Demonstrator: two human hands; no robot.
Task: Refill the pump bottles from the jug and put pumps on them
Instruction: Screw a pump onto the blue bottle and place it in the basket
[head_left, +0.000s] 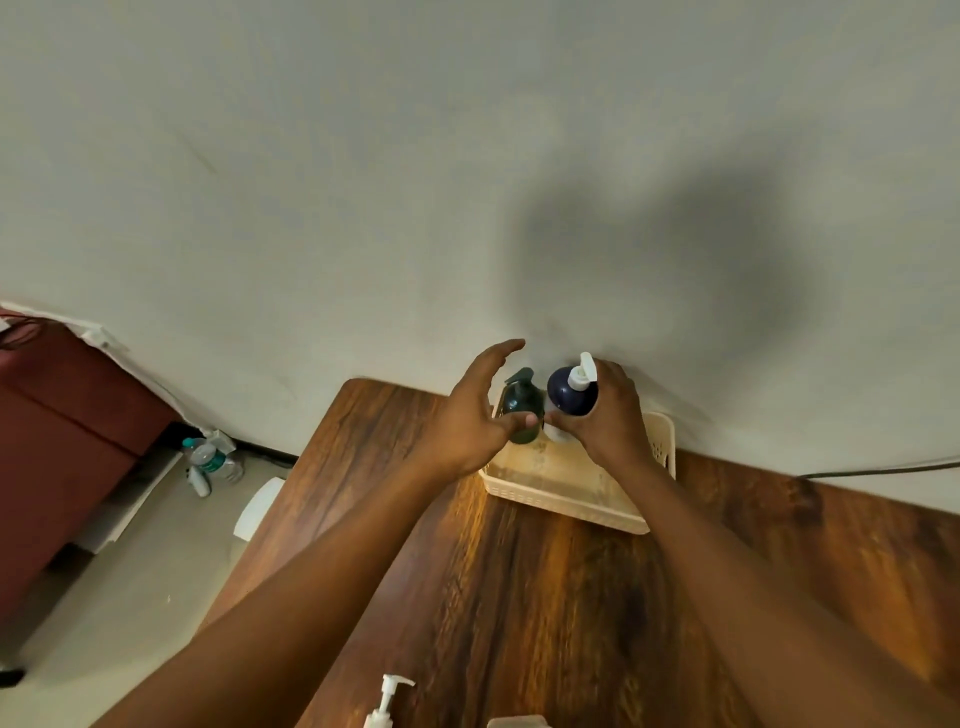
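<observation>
A cream plastic basket (563, 491) stands on the wooden table (519, 597) against the wall. Inside it is a dark green pump bottle (521, 402) with a dark pump. To its right is a navy bottle (567, 395) with a white pump, and my right hand (605, 415) grips it over the basket. My left hand (475, 415) is spread beside the green bottle, thumb touching its front, fingers straight. At the bottom edge, a white pump bottle (384, 704) shows its top.
A pale object (517, 722) peeks in at the bottom edge. Left of the table, on the floor, lie clear water bottles (210, 462), next to a dark red sofa (57, 441). A cable (883, 470) runs along the wall at right.
</observation>
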